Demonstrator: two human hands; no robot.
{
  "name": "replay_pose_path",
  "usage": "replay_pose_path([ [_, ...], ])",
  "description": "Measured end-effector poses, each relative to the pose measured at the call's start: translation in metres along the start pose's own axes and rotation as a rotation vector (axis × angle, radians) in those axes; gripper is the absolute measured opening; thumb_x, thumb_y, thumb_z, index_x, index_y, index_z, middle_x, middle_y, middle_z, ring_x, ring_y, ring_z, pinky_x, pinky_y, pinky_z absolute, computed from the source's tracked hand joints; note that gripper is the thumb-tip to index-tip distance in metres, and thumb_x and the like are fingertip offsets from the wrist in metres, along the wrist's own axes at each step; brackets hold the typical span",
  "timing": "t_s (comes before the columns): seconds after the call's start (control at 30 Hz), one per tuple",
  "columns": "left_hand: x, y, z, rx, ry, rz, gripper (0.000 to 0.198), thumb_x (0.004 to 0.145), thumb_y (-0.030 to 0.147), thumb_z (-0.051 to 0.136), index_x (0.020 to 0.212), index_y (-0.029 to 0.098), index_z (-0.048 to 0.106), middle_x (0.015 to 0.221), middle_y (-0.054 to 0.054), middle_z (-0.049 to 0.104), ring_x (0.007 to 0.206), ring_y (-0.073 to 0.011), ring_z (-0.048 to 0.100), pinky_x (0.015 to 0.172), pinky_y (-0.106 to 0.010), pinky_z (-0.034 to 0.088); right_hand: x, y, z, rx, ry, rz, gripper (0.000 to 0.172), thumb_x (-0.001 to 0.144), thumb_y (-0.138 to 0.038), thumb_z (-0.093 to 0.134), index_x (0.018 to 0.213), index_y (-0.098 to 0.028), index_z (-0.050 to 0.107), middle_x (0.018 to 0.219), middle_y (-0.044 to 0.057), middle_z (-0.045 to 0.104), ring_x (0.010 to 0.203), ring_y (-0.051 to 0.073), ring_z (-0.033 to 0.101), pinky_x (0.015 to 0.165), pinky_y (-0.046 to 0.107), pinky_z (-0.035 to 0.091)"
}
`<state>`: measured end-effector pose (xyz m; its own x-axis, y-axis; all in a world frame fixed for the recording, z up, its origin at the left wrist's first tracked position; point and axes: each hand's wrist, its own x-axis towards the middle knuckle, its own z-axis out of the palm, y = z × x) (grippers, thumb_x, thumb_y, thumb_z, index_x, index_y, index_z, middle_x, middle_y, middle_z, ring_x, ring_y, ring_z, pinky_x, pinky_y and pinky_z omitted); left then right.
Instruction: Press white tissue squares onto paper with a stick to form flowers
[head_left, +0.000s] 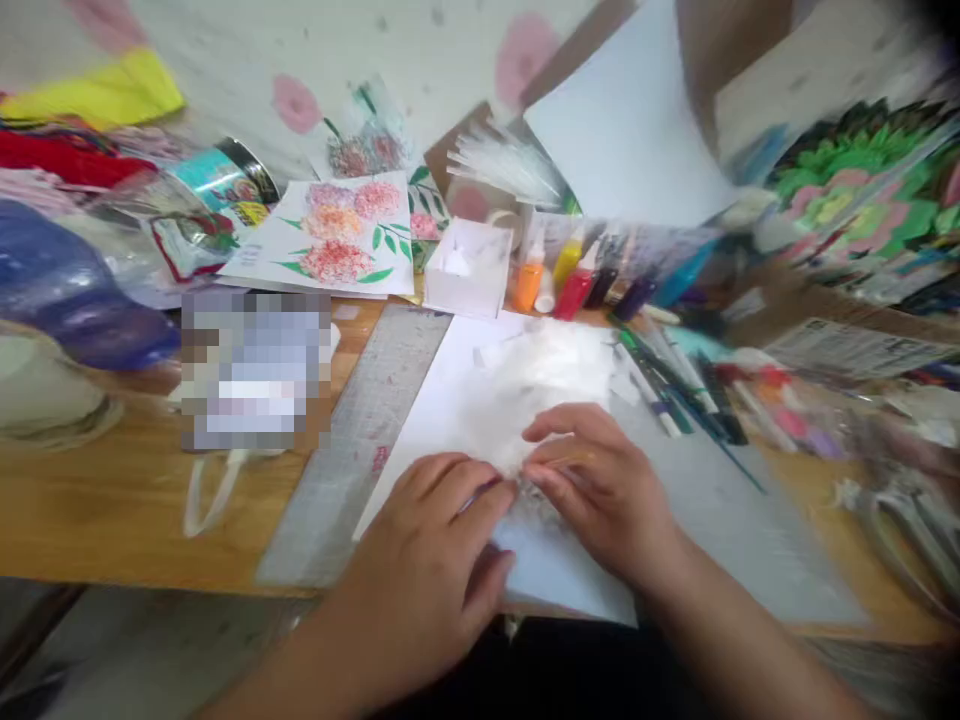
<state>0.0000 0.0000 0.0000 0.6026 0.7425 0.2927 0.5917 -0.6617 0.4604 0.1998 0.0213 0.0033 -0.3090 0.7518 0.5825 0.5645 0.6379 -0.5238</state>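
On a white paper sheet (pixel 409 440) lies a blurred white fluffy mass (pixel 532 385), its kind unclear. My left hand (pixel 442 520) rests at the near edge of the mass, fingers curled together and thumb a little apart below them. Facing it, my right hand (pixel 607 490) bends its fingers inward, with thumb and forefinger pinched close to my left fingertips. Between the hands, wispy greyish-white bits (pixel 544 505) show on the paper. Motion blur and the fingers hide whatever is pinched.
Under the paper is a grey cutting mat (pixel 322 500). Paint bottles (pixel 574 290) and a white box (pixel 469 270) stand behind. Brushes and pens (pixel 667 385) lie right, near scissors (pixel 911 530). A flower painting (pixel 337 235) leans at back left.
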Motion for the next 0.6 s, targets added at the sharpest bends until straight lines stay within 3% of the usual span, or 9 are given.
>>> replay_pose_path([
  [0.1,0.002,0.0,0.0,0.001,-0.016,-0.009,0.032,0.083,0.02,0.058,0.115,0.019,0.055,0.115,-0.005,0.057,0.109,-0.0236,0.047,0.097,-0.043,0.041,0.006,0.0,0.005,-0.06,-0.016,-0.048,0.009,0.085,-0.015,0.061,0.077,-0.02,0.061,0.089,0.005,0.066,0.095,0.02,0.057,0.087,0.04,0.048],
  [0.23,0.001,0.0,-0.001,0.026,-0.018,-0.01,0.038,0.082,0.02,0.058,0.12,0.02,0.054,0.118,-0.007,0.055,0.11,-0.0249,0.047,0.096,-0.044,0.042,0.007,0.002,0.004,0.006,-0.005,0.003,0.01,0.085,-0.018,0.061,0.075,-0.021,0.061,0.09,0.005,0.066,0.096,0.02,0.058,0.087,0.041,0.049],
  [0.43,0.0,0.0,-0.003,0.103,-0.054,0.049,0.047,0.083,0.02,0.057,0.128,0.03,0.051,0.136,-0.007,0.04,0.121,-0.0285,0.041,0.099,-0.05,0.041,-0.007,0.008,-0.016,0.237,0.266,0.299,0.011,0.088,-0.023,0.057,0.082,-0.025,0.066,0.097,0.003,0.064,0.096,0.019,0.061,0.085,0.037,0.049],
  [0.6,0.003,0.001,-0.003,0.15,-0.094,0.037,0.047,0.083,0.022,0.058,0.128,0.03,0.051,0.139,-0.008,0.036,0.124,-0.0299,0.038,0.1,-0.051,0.04,-0.011,0.006,-0.024,0.231,0.131,0.217,0.012,0.086,-0.02,0.06,0.078,-0.024,0.067,0.095,0.004,0.064,0.096,0.02,0.061,0.084,0.038,0.049],
])
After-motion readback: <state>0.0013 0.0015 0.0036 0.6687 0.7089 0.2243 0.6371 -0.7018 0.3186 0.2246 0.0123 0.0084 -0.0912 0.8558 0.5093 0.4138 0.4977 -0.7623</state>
